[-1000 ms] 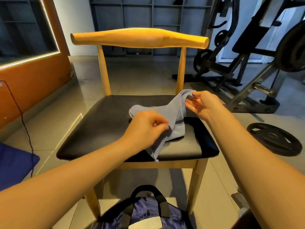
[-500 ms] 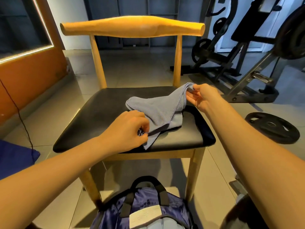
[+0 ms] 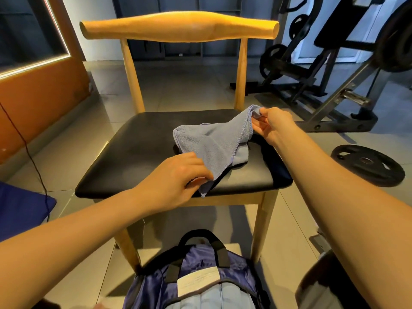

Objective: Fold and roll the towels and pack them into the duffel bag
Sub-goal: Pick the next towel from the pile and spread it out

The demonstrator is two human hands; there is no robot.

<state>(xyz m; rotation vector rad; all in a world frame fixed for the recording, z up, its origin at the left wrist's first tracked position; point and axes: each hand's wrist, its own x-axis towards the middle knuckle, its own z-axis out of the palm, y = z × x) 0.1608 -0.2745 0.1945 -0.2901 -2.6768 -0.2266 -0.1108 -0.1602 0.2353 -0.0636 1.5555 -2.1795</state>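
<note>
A grey-blue towel (image 3: 211,146) lies crumpled on the black seat of a wooden chair (image 3: 138,152). My left hand (image 3: 176,177) pinches its near corner at the seat's front edge. My right hand (image 3: 272,126) pinches the far corner and holds it raised above the seat's right side. A dark cloth (image 3: 274,161) lies under the towel on the seat's right part. The navy duffel bag (image 3: 200,282) with black handles stands open on the floor below the chair, something pale blue showing inside.
Black gym machines (image 3: 323,63) stand at the right, with a weight plate (image 3: 367,163) flat on the tiled floor. An orange wall (image 3: 33,97) and a thin cable run along the left. A blue cushion (image 3: 20,210) lies at the left edge.
My left hand has drawn the towel's near corner toward the seat's front edge. The right hand still holds the far corner up. The view has dipped, showing more of the bag.
</note>
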